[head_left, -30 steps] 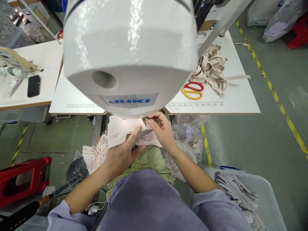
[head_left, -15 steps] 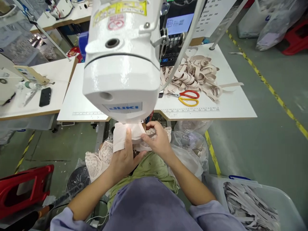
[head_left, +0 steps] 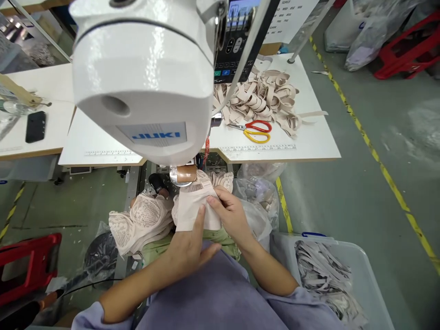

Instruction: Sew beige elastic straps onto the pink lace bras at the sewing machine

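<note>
A pale beige bra (head_left: 194, 206) with a smooth fabric panel and lace lies just in front of the sewing machine's round arm end (head_left: 184, 175). My left hand (head_left: 192, 245) rests on the panel's lower edge, index finger stretched out and thumb apart. At the panel's right edge, my right hand (head_left: 228, 211) pinches the fabric between thumb and fingers. Lace cups (head_left: 146, 213) hang to the left of the panel, with more lace behind my right hand. Above it all is the white sewing machine head (head_left: 144, 91); its needle area is mostly hidden.
Scissors with red and yellow handles (head_left: 256, 131) lie on the white table (head_left: 316, 142) beside a heap of beige straps (head_left: 264, 98). A plastic bin of grey strips (head_left: 371, 284) stands low at right. A red stool (head_left: 30, 266) is at lower left.
Both hands have drawn the bra panel away from under the machine head, toward my body. The round arm end now shows. The camera has shifted closer, so the machine appears larger.
</note>
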The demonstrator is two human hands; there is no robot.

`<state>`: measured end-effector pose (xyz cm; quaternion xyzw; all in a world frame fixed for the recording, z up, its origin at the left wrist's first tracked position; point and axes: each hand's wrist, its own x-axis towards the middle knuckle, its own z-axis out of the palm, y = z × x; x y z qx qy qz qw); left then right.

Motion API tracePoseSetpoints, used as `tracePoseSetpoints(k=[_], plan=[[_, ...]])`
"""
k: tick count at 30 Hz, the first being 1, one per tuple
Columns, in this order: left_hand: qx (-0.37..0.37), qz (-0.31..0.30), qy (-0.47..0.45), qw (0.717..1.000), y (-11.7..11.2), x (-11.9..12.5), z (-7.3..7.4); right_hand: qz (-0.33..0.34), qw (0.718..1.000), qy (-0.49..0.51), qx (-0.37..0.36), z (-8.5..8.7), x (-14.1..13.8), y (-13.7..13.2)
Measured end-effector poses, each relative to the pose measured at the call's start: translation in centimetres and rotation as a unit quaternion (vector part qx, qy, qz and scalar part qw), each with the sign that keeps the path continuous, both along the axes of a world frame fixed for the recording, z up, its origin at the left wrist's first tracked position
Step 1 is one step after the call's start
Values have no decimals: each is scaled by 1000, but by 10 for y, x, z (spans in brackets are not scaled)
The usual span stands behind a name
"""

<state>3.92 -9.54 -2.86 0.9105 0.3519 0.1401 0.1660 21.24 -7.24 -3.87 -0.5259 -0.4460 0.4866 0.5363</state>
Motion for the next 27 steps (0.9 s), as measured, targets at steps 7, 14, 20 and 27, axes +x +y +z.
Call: tracePoseSetpoints(k=[7, 14, 20, 27], plan=[[-215, 1, -75, 974, 13, -22, 14, 23, 999, 6, -33, -1, 5, -4], [-142, 77, -131, 978, 45, -37, 32, 34, 999, 2, -41, 6, 6, -7], [-55, -37, -139, 988, 63, -24, 41, 76, 995, -55, -15, 7, 7, -7], [15, -144, -53, 988, 79, -16, 29, 142, 949, -267, 93, 8, 11, -10]])
